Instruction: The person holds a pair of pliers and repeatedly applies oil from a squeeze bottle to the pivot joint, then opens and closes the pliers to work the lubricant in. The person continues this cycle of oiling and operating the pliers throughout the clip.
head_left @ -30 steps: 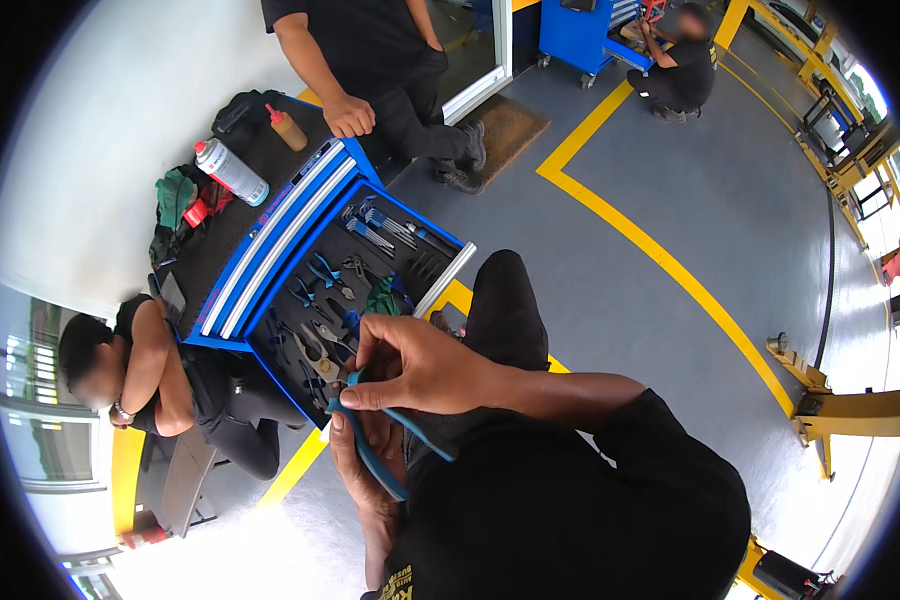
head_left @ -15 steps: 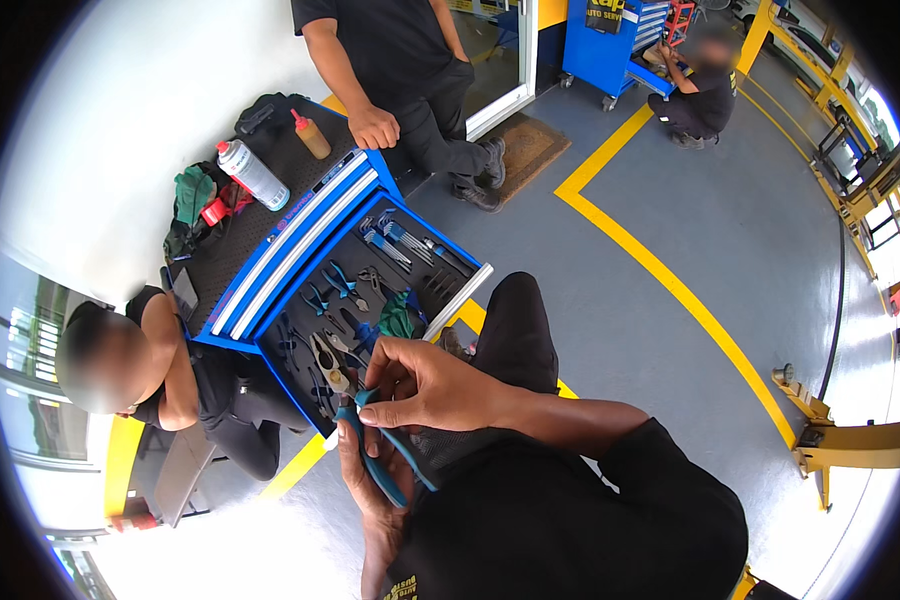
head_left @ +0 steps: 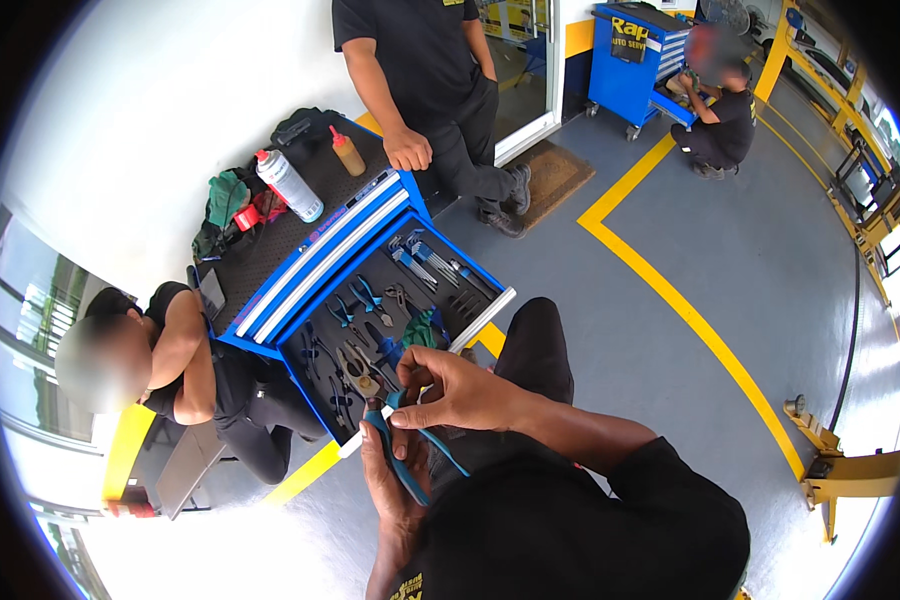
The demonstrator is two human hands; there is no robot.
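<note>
Blue-handled pliers sit between both my hands, just in front of an open tool drawer. My left hand lies under the pliers and grips one handle. My right hand reaches over from the right and pinches the pliers near the jaws. The drawer belongs to a blue tool cart and holds several pliers, wrenches and screwdrivers on black foam. My dark sleeves fill the lower edge.
A person sits on the floor left of the cart. Another stands behind it, a hand at the cart top. A spray can, a brown bottle and rags lie there. A third person crouches by a far blue cabinet.
My view has shifted, so the cart and people sit higher in the picture. Both hands keep hold of the pliers, now a little closer to the drawer front.
</note>
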